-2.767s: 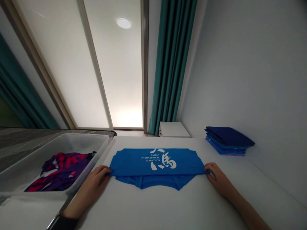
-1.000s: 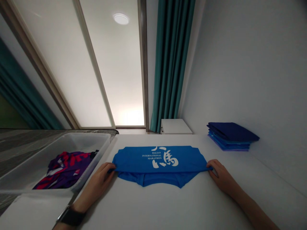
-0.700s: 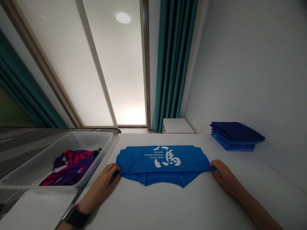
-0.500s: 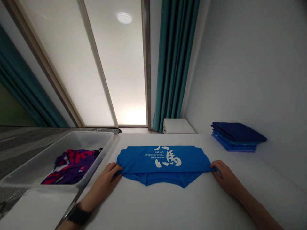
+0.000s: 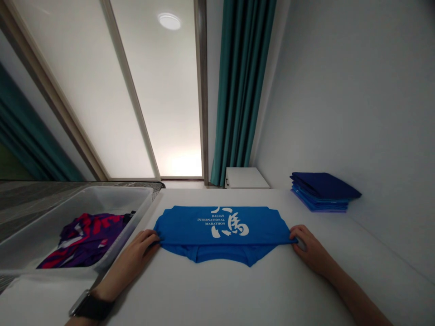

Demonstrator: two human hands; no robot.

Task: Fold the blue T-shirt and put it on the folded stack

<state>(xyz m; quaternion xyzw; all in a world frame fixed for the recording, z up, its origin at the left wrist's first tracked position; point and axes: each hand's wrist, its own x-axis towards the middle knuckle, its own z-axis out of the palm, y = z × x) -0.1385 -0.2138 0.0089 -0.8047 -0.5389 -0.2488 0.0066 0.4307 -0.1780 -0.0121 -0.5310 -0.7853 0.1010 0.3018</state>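
Note:
A blue T-shirt [image 5: 190, 228] with white marathon lettering lies folded across on the white table [image 5: 217, 294]. Its neckline edge shows below the folded-over hem, on the side nearest me. At the left end of the fold, my left hand [image 5: 144, 246] pinches the cloth between thumb and fingers; a dark-banded watch is on that wrist. My right hand [image 5: 307, 244] grips the right end of the same fold, fingertips closed on the edge. Both hands rest low, close to the tabletop.
Left of the table stands a translucent plastic bin [image 5: 144, 203] with purple and red clothing [image 5: 91, 237] inside. A stack of folded blue garments [image 5: 322, 192] sits at the right by the wall. Behind the table are a small white cabinet [image 5: 246, 177] and a green curtain [image 5: 243, 90].
The whole view has shifted slightly, so everything appears farther left. Both hands keep their hold on the T-shirt's fold, and its shape looks much the same.

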